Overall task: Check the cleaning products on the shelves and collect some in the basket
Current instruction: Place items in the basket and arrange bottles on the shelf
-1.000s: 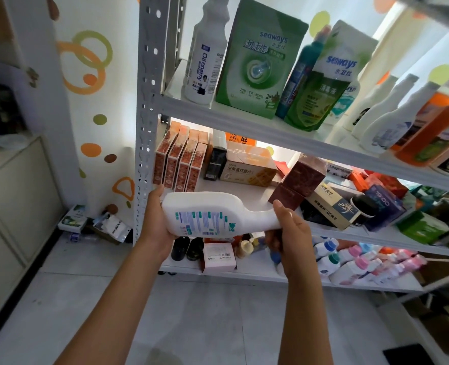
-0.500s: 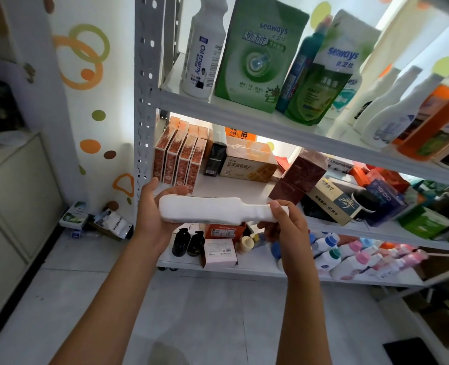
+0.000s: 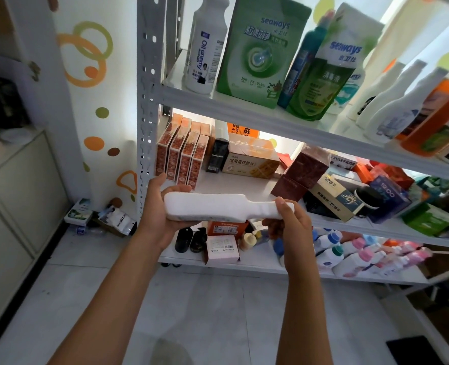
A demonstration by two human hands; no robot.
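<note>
Before the grey perforated metal shelving (image 3: pixel 146 101), a flat white plastic bottle with a narrow neck (image 3: pixel 218 208) lies sideways in mid-air between both hands, likely turned so its narrow side can be checked. The left hand (image 3: pixel 156 210) cups the broad base, fingers curled round it; the right hand (image 3: pixel 287 222) grips the slimmer neck end. Its surface looks matte and smooth, edges rounded. Glossy green pouches (image 3: pixel 262 46) stand upright on the shelf above. No basket is in view.

Two bare forearms, no sleeves; left hand (image 3: pixel 157 214) and right hand (image 3: pixel 289 227) ungloved
</note>
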